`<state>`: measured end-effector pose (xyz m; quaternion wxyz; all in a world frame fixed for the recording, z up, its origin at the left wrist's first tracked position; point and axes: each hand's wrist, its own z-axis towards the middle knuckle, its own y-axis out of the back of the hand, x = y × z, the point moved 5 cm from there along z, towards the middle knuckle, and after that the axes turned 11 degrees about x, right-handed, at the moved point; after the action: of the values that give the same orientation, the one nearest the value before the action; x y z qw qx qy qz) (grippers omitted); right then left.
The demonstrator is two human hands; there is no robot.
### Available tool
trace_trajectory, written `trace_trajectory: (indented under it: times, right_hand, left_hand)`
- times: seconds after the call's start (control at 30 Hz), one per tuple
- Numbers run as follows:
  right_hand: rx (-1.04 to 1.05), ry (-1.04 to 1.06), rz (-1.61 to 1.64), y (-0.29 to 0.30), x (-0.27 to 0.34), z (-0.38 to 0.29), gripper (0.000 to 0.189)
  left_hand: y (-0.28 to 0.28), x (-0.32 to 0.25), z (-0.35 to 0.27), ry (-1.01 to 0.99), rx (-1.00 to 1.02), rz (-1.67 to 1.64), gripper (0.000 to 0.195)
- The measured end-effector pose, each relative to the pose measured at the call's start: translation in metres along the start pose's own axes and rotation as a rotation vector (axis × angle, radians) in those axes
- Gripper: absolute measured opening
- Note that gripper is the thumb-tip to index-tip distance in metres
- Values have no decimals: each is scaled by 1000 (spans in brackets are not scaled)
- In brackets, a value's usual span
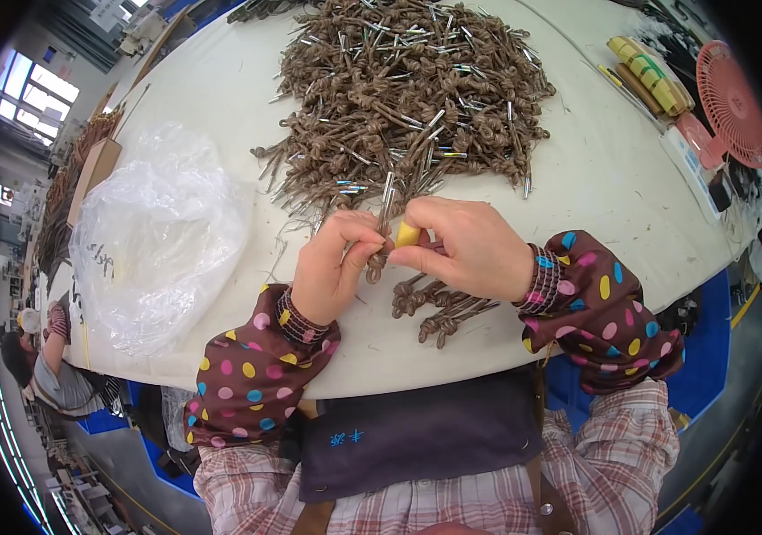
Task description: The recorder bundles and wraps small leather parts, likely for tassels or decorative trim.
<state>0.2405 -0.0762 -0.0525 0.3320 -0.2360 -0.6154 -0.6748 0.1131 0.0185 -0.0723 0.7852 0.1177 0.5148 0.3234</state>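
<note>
My left hand [335,271] pinches a knotted brown cord [374,271] between thumb and forefinger. The loop hangs below the fingertips, while shiny metal-look tips [389,187] stick up above them. My right hand [471,247] is close against the cord from the right, thumb tip near the loop. A yellow band [408,234], perhaps tape, covers its index fingertip. Whether that hand grips the cord is hidden. Several knotted cords [444,317] lie beneath and in front of my right hand. Farther back spreads a large heap of similar cords [414,93] with shiny tips.
A crumpled clear plastic bag [160,247] rests left on the pale tabletop [595,200]. Rightward stand a pink fan [734,103], a yellow-wrapped bundle [652,73] and a white box [692,174]. Another person [53,374] sits far left. Blue bins [708,354] are below the table edge.
</note>
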Motion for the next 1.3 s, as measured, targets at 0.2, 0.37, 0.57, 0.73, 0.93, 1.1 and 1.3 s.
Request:
trace_trajectory:
  times: [0.2, 0.37, 0.57, 0.73, 0.93, 1.1, 1.3]
  right_hand:
    - [-16, -90, 212, 14, -3, 0, 33]
    - [-289, 198, 17, 25, -2, 2, 30]
    - [-8, -101, 164, 18, -18, 3, 20]
    - [43, -145, 393, 10, -51, 7, 17]
    - [128, -163, 526, 5, -52, 7, 19]
    - [277, -106, 169, -8, -35, 6, 20]
    - [299, -14, -7, -13, -28, 4, 20]
  left_hand:
    - [-3, 6, -2, 185, -33, -305, 5]
    - [-13, 17, 0, 288, 30, -828, 10]
    - [0, 22, -16, 521, 29, -640, 12]
    - [23, -8, -45, 291, 341, 488, 15]
    - [83, 5, -82, 351, 128, 919, 13]
    - [65, -18, -42, 385, -8, 776, 18]
    - [32, 8, -11, 473, 128, 952, 25]
